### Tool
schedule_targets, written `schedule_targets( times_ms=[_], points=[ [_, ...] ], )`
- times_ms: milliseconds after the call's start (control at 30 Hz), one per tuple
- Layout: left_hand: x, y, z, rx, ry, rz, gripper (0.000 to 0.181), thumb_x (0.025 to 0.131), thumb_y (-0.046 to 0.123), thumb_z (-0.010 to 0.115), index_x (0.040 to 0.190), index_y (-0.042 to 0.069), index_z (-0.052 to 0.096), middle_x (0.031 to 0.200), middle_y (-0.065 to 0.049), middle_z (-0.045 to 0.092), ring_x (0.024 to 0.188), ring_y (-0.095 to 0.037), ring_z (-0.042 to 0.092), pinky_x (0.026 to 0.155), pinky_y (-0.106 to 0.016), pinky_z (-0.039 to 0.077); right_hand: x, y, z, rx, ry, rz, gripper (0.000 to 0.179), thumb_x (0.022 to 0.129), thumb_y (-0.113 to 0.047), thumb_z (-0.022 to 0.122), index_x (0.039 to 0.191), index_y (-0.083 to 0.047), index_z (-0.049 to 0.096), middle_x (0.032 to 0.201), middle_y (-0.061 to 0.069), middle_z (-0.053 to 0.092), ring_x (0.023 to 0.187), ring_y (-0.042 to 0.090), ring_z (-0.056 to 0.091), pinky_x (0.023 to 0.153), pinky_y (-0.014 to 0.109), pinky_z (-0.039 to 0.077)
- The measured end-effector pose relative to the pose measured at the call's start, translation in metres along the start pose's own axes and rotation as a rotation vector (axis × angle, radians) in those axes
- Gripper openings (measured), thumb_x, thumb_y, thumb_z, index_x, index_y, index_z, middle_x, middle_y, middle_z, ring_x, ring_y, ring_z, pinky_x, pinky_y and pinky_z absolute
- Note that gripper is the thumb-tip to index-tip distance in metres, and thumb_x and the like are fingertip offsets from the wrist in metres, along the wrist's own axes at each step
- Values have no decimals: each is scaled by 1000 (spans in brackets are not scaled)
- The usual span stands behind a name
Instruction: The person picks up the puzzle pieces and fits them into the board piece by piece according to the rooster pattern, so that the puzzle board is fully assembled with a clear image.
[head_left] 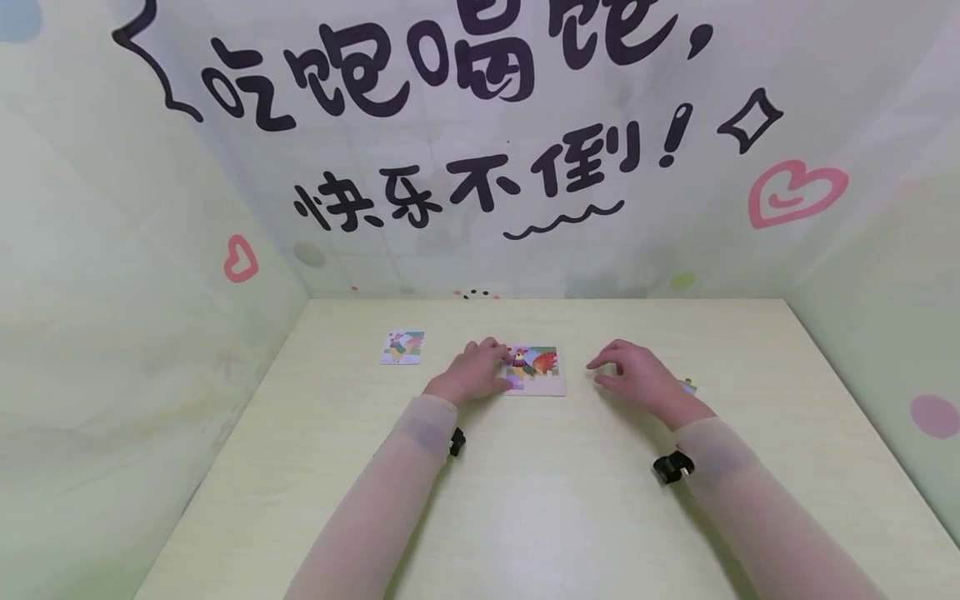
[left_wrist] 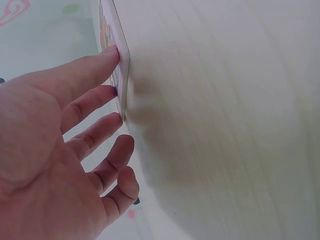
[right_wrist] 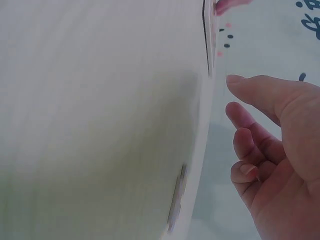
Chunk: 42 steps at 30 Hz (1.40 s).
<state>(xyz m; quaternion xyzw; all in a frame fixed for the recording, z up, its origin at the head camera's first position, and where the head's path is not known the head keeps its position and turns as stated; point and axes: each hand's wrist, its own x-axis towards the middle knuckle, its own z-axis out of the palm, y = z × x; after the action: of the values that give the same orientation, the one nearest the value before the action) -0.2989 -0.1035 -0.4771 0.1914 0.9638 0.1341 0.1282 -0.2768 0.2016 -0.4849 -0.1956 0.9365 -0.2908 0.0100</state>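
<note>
A small jigsaw board (head_left: 542,385) with a rooster picture lies on the table, a pale strip bare along its lower right. My left hand (head_left: 474,371) rests at the board's left side, thumb and fingertips spread along it. Seen from the left wrist, the thumb (left_wrist: 95,65) touches the board near its edge, while the ring and little fingers stand apart from it. My right hand (head_left: 637,373) hovers right of the board, fingers loosely bent, with nothing between them. Beside the right wrist, a jigsaw piece (head_left: 688,386) is partly hidden by the hand.
A square picture card (head_left: 402,347) with a similar rooster lies on the table's left side. The pale table (head_left: 517,483) ends at a printed cloth backdrop (head_left: 465,258), with cloth walls at both sides. Small black cameras (head_left: 672,467) sit on the wrists.
</note>
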Motion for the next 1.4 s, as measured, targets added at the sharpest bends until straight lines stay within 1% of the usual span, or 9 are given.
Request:
schedule_targets(
  times_ms=[267,433,567,633,700,800,933,1133,1400],
  points=[
    [1,-3,0,-12,-4,8,43,97,36,73,136,20,64,147,-4,51,121,-28,47,105,-47,48,-17,17,-17,-6,19,15,21,91,-8,76,112,-8,79,110,12,68,79,18,48,64,28,41],
    [0,-4,-1,-29,-13,12,44,97,37,73,136,20,63,148,-5,51,122,-29,47,106,-48,48,-25,26,-23,-10,36,25,20,91,-9,76,111,-10,79,110,10,68,79,19,49,63,27,42],
    [-2,-3,-3,-48,-18,10,44,97,37,73,136,20,63,148,-6,50,123,-29,46,107,-49,47,-30,33,-29,-26,47,32,22,91,-10,77,113,-9,78,109,10,69,79,20,49,63,27,42],
    [-2,-3,-3,-55,-19,10,44,96,36,74,136,19,63,148,-6,50,123,-30,46,107,-49,47,-33,36,-32,-33,46,49,23,91,-11,77,114,-9,78,108,10,69,79,20,49,62,27,42],
    [-2,-4,-2,-52,-17,13,45,97,37,73,137,20,63,148,-5,50,123,-29,47,108,-49,47,-34,38,-35,-35,39,62,24,92,-14,78,115,-8,77,108,10,70,79,20,49,62,28,42],
    [-1,-5,-1,-43,-15,20,46,97,38,73,138,20,63,148,-5,50,123,-29,47,108,-48,47,-36,41,-37,-30,18,85,27,91,-18,79,117,-8,77,100,8,68,77,20,48,59,28,41],
    [0,-8,1,-32,-15,25,49,97,39,73,141,21,61,149,-4,50,125,-29,47,108,-47,47,-38,45,-38,-16,-22,105,28,91,-17,79,117,-8,76,93,5,65,74,19,47,57,28,40],
    [1,-9,2,-23,-9,23,51,96,40,74,141,22,61,151,-3,49,126,-28,46,108,-46,47,-39,53,-38,-25,-54,104,28,89,-14,79,115,-7,76,93,4,65,73,18,47,57,28,40],
    [1,-9,2,-33,9,23,50,95,40,75,139,21,63,155,-1,46,132,-29,44,111,-45,46,-39,57,-38,-17,-49,89,25,87,-12,80,112,-8,77,94,5,66,73,18,46,59,27,39]
  ],
)
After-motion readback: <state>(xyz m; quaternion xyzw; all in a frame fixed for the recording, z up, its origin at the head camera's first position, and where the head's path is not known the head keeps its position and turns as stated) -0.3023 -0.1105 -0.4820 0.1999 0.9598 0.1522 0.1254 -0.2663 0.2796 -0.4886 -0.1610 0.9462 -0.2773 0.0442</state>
